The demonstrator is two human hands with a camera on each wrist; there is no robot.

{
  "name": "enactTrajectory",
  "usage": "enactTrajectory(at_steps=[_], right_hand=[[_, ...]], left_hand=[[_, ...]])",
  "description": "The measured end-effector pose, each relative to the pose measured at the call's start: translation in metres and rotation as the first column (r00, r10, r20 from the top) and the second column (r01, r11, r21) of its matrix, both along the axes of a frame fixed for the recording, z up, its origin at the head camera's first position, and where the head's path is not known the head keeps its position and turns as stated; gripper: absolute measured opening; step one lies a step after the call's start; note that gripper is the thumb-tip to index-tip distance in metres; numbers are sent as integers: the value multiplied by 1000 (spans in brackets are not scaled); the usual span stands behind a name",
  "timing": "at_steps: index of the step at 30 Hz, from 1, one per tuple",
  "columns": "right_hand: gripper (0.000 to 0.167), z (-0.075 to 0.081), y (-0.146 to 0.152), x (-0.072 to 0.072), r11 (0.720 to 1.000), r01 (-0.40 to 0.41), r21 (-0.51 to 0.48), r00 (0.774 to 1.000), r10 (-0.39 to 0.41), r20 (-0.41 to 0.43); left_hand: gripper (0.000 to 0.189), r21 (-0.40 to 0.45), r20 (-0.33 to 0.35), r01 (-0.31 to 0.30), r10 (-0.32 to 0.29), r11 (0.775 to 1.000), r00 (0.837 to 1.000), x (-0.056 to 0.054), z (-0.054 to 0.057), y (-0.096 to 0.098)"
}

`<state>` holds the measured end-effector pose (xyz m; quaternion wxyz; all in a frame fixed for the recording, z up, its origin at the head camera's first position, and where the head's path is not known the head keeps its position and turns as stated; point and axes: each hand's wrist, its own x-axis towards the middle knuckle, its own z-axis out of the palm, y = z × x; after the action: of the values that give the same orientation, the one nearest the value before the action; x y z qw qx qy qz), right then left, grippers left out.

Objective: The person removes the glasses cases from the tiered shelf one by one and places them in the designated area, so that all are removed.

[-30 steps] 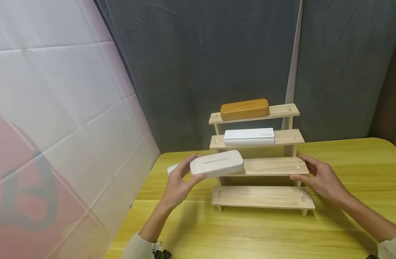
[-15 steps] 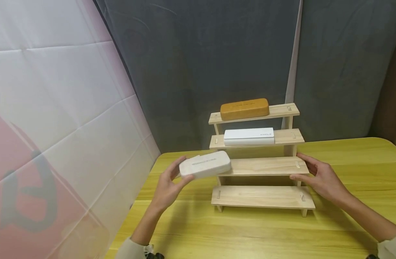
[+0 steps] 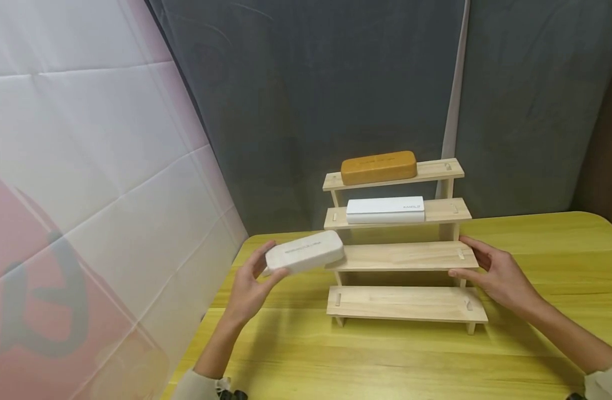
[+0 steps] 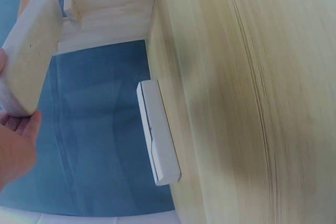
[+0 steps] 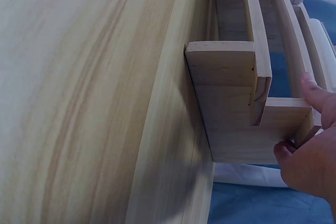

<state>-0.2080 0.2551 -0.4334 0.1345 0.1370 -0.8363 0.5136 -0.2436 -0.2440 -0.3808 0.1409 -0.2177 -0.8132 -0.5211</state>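
In the head view my left hand [image 3: 251,286] grips the left end of a white glasses case [image 3: 306,251] with printed lettering. The case is tilted, its right end overlapping the left end of the third board down of a stepped wooden display stand [image 3: 406,303]. The left wrist view shows the same glasses case [image 4: 34,51] raised off the table, fingers at its lower end. My right hand [image 3: 498,275] holds the right end of that third board. Thumb above and fingers below, the right hand [image 5: 312,145] pinches the board's end in the right wrist view.
An orange-brown glasses case [image 3: 378,168] rests on the stand's top board, and a flat white case [image 3: 385,210] on the board below it. Another white case [image 4: 157,132] lies on the table [image 3: 386,361] beyond my left hand. A fabric wall [image 3: 111,166] stands at left.
My left hand has moved left with the white glasses case, away from the middle of the third board. The right hand has kept its place on the stand.
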Motion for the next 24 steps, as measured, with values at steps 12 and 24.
enactTrajectory(at_steps=[12,24], right_hand=[[85,0,1,1,1000,-1,-2,1000,1,0],[85,0,0,0,1000,-5,-14,1000,5,-4]], left_hand=[[71,7,9,-32,32,999,999,-4,-1,-11],[69,-1,16,-79,79,997,997,-11,-9,-22]])
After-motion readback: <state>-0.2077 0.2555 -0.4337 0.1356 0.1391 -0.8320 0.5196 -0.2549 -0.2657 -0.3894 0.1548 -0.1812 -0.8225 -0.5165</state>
